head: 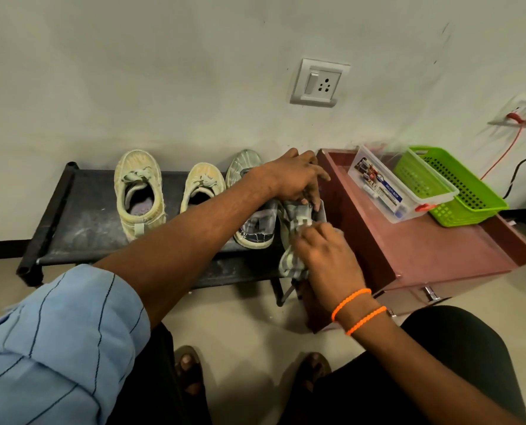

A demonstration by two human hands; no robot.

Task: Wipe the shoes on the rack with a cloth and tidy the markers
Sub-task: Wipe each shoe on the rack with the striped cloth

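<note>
Reading "MULTI-BOX", clear box (400, 188); left hand (298, 179) grips shoe (301, 210), right hand (326, 256) grips cloth (289, 262).

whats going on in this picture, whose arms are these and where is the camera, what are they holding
There is no machine here: a camera worn on a person's head looks down at their own arms. The left hand steadies the rightmost shoe on a black rack. The right hand, with orange bands at the wrist, grips a striped cloth against that shoe. Three more shoes sit on the rack. Beside it, a reddish cabinet carries a clear plastic box and a green basket.
</note>
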